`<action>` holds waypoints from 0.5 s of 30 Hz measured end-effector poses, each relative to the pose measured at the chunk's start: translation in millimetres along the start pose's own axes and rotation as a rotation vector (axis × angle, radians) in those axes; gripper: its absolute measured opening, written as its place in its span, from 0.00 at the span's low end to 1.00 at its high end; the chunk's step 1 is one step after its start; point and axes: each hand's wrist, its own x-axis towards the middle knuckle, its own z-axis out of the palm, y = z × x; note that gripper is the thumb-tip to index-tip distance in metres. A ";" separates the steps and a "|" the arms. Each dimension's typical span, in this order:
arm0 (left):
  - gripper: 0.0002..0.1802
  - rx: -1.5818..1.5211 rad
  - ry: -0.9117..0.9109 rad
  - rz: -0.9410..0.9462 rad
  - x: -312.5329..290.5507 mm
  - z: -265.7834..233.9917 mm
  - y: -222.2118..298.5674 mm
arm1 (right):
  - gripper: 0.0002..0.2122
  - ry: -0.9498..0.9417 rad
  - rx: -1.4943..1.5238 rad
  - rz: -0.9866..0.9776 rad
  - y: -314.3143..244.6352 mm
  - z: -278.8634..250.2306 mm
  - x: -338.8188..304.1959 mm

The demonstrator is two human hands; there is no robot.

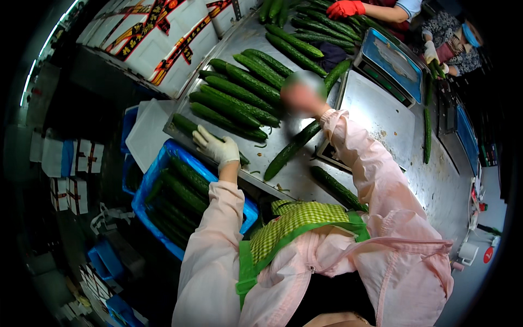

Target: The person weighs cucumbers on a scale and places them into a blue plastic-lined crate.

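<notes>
My left hand (219, 149), in a pale glove, lies closed over a cucumber (184, 125) along the left edge of the metal table (256, 171). Beyond it, a row of long green cucumbers (231, 109) lies side by side. My right hand (303, 97) reaches to the right end of that row; its fingers are blurred, so what it holds does not show. Under my right wrist, one cucumber (289, 154) slants toward me. Another cucumber (339, 188) lies nearer my green checked apron (297, 220).
A blue-lined box (251, 214) of cucumbers stands below the table's left edge. Right of my right hand are a metal platform (378, 117) and a blue-topped scale (389, 60). White foam boxes (163, 46) stand far left. A co-worker's red glove (345, 9) touches cucumbers at the far side.
</notes>
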 end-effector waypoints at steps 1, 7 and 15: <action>0.44 -0.031 -0.015 -0.008 -0.7 5.7 8.7 | 0.09 -0.016 0.053 0.015 4.9 -9.0 -5.5; 0.44 -0.404 -0.021 0.167 3.8 37.0 7.9 | 0.09 0.193 0.372 0.137 12.0 -43.8 -5.9; 0.34 -0.358 0.148 0.284 1.9 43.2 8.0 | 0.18 0.006 0.332 0.243 -56.5 -129.8 -5.4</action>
